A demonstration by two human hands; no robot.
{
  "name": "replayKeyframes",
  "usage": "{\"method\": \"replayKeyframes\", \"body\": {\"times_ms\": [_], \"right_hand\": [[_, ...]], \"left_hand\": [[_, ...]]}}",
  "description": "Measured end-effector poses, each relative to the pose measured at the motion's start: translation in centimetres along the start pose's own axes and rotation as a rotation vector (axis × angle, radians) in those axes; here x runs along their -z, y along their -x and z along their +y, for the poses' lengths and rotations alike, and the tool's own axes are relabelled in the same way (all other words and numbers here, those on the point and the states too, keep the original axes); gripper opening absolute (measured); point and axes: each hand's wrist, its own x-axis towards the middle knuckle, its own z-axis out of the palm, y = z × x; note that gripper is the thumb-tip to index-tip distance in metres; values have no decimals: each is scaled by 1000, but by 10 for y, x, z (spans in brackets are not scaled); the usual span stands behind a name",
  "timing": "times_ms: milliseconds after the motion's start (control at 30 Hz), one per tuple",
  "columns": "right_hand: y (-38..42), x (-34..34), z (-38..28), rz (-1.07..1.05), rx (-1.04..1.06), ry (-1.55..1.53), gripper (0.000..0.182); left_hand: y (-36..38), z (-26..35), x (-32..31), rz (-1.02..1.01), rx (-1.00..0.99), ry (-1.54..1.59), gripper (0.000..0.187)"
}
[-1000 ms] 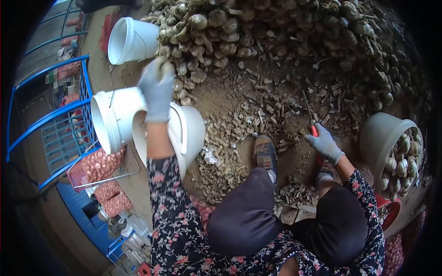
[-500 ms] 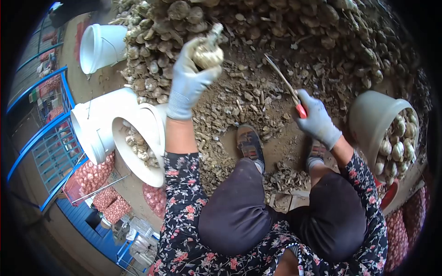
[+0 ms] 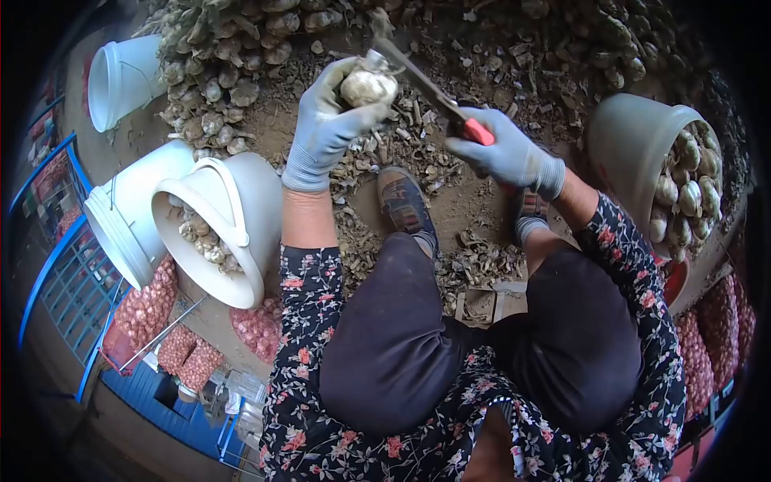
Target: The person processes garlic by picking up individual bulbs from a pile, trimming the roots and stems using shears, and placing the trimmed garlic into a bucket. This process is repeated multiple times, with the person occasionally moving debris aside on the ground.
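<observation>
My left hand (image 3: 321, 132), in a pale grey glove, is closed round a garlic bulb (image 3: 368, 88) with its neck pointing up. A knife (image 3: 424, 82) with a red handle is gripped in my gloved right hand (image 3: 510, 153). Its blade slants up to the left, the far end crossing the neck just above the bulb. A blurred piece of stalk (image 3: 381, 22) shows right above the blade. Dry garlic trimmings (image 3: 474, 265) cover the ground below, around my shoes.
A heap of garlic (image 3: 213, 88) lies ahead. White buckets stand or lie at the left, one tipped bucket (image 3: 261, 193) with bulbs inside. Another tipped bucket (image 3: 614, 153) at the right holds bulbs. Net sacks (image 3: 148, 305) and a blue railing (image 3: 48, 281) are further left.
My right hand has brought the knife up and left to the garlic's neck. My left hand still holds the bulb, now more upright. The view has shifted slightly.
</observation>
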Motion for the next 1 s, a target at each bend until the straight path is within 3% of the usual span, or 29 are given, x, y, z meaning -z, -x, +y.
{"method": "replayKeyframes", "body": {"times_ms": [33,100,167,233,267,333,433,633,800,867,1000], "right_hand": [[7,-4,-5,22,-153,-137,29],[6,-4,19,69,-5,90,30],[9,-4,26,147,108,211,31],[11,-5,26,224,219,334,31],[8,-4,24,200,145,410,32],[4,-3,25,179,76,484,34],[1,-7,33,133,-35,499,36],[3,-8,20,98,102,621,37],[6,-7,24,78,84,553,37],[9,-6,24,102,62,506,37],[15,-2,20,186,52,550,36]], "left_hand": [[0,-3,1,6,-4,0,55],[2,-12,4,24,-56,326,55],[4,-18,3,31,-53,296,44],[5,-27,3,147,103,-214,32],[-1,-56,14,153,124,-241,22],[0,-79,17,244,141,-160,21],[4,-68,5,360,151,-70,18],[-5,-62,3,92,166,369,23],[-6,-58,-11,139,320,423,33],[-4,-55,-12,-11,245,750,30],[-1,-52,-17,5,79,450,44]]}}
